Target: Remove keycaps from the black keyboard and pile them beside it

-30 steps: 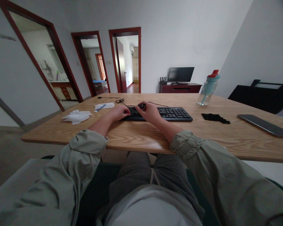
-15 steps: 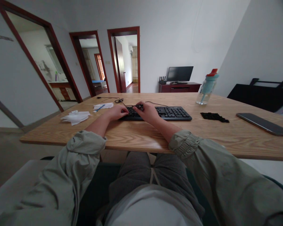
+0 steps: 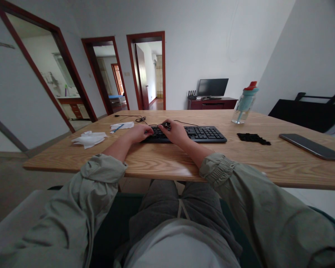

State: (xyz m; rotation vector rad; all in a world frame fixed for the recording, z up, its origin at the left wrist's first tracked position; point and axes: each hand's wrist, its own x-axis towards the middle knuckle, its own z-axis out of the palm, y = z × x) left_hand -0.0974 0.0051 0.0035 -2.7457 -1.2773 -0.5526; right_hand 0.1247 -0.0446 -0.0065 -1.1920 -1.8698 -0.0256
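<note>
A black keyboard [image 3: 206,134] lies flat on the wooden table in front of me. At its left end is my left hand [image 3: 139,133], its fingers bent and closed over the keys; whether anything small is between the fingertips cannot be made out. My right hand [image 3: 174,131] is over the left half of the keyboard, fingers pinched around a small dark piece [image 3: 166,124] too small to name. On the right of the table, small black pieces that look like keycaps [image 3: 252,138] lie together in a flat patch.
Left of the keyboard are a crumpled white tissue [image 3: 89,139] and a second tissue [image 3: 128,125] with a blue stick-like tool [image 3: 117,128] on it. A cable [image 3: 141,119] coils behind. At right stand a water bottle [image 3: 244,104] and a dark phone [image 3: 312,146] lying flat.
Both hands stay at nearly the same spots over the keyboard. The right hand's fingers have shifted very slightly; nothing else on the table has moved.
</note>
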